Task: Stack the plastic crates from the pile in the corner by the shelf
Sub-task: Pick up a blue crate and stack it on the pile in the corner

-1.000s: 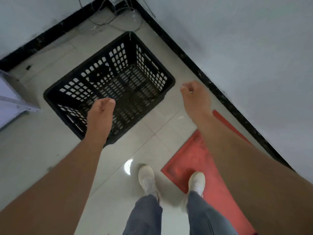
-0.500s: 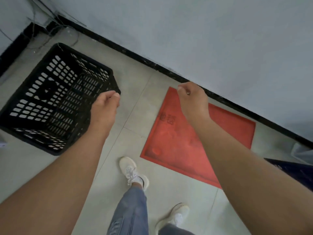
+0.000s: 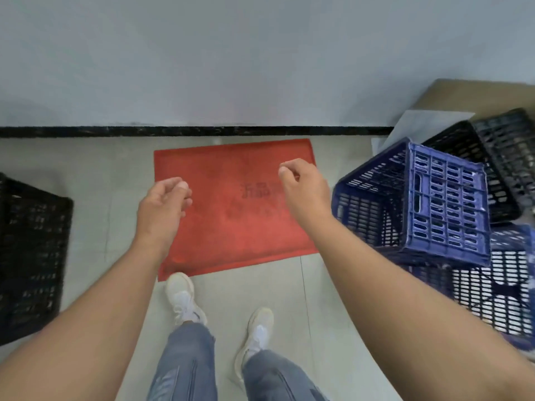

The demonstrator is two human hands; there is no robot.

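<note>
A black plastic crate point(image 3: 29, 250) stands upright on the floor at the left edge, partly cut off. At the right lies a pile of crates: a blue one point(image 3: 428, 204) tipped on its side on top, black ones point(image 3: 498, 157) behind it, and another blue crate point(image 3: 498, 290) beneath. My left hand point(image 3: 162, 206) and my right hand point(image 3: 304, 186) hover over the floor between them, fingers loosely curled, holding nothing. The right hand is a short way left of the tipped blue crate.
A red mat point(image 3: 234, 209) lies on the tiled floor below my hands, against a grey wall with a black skirting point(image 3: 202, 131). My feet in white shoes point(image 3: 185, 299) stand at its near edge. Cardboard point(image 3: 469, 94) leans behind the pile.
The view has swung right: the black crate slid from centre to the left edge, and the pile of blue and black crates came into view at the right. Both hands stay empty.
</note>
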